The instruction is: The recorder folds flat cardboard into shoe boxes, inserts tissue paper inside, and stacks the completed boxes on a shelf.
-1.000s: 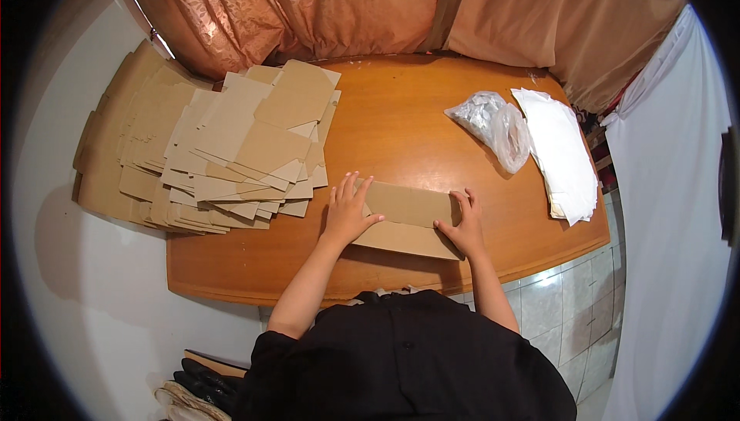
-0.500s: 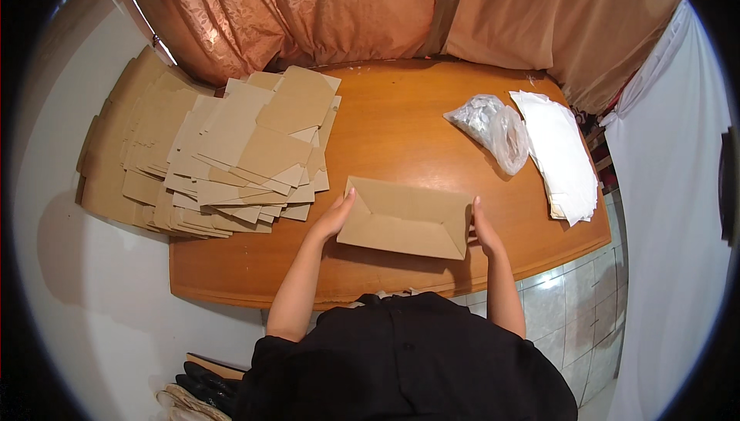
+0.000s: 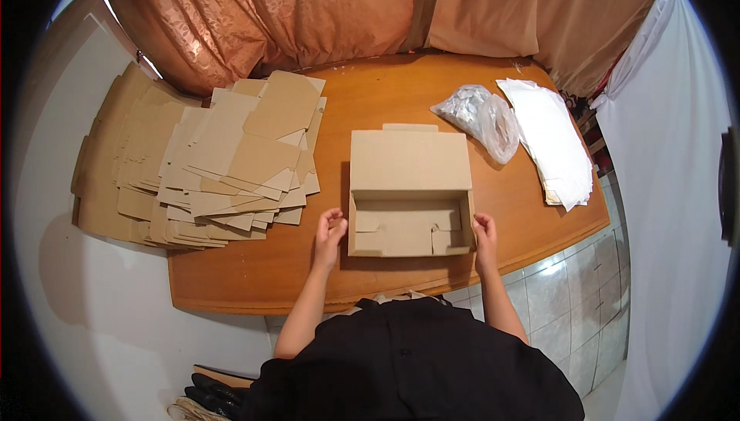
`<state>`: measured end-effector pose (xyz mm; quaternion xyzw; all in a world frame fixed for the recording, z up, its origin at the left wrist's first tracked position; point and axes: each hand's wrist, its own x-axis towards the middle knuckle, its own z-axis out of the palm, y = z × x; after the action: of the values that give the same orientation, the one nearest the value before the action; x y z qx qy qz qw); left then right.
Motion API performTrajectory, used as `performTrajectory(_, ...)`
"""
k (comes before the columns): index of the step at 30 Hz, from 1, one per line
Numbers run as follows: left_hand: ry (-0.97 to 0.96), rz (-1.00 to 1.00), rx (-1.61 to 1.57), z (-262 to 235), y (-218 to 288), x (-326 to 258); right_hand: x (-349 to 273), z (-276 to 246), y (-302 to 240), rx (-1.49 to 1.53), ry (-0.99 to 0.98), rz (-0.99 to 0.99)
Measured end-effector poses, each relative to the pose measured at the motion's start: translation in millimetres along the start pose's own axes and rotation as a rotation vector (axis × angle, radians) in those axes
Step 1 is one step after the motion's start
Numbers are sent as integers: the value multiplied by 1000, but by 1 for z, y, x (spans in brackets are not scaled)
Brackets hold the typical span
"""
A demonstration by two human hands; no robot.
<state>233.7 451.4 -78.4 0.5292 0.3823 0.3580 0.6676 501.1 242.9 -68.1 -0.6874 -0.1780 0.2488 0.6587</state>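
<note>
In front of me on the wooden table [image 3: 393, 97] sits a brown cardboard box [image 3: 411, 247], its hollow inside facing up. Its lid [image 3: 408, 160] is swung back toward the far side, with a narrow tuck flap [image 3: 410, 128] along the lid's far edge. Inside, slots and folded seams show on the floor. Just off the box's left wall is my left hand [image 3: 330, 237], fingers loosely bent and holding nothing. My right hand [image 3: 485, 237] is against or very close to the right wall near its front corner, not gripped around it; contact is hard to tell.
Flat cardboard blanks [image 3: 231, 159] lie in overlapping piles on the left. At the back right are a clear plastic bag [image 3: 482, 119] with greyish contents and a stack of white sheets [image 3: 546, 139]. Orange curtains [image 3: 331, 8] hang behind the table.
The box, earlier tilted between both hands with a creased panel showing, now rests with its inside up and lid folded back. My left hand has come away from it. The view shifted slightly.
</note>
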Motion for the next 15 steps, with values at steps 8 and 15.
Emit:
performTrajectory(8, 23, 76, 298, 12, -3, -17, -21, 11, -24, -251, 3, -26)
performTrajectory(15, -348, 997, 927, -4, 39, -38, -62, -12, -32, -920, -147, -796)
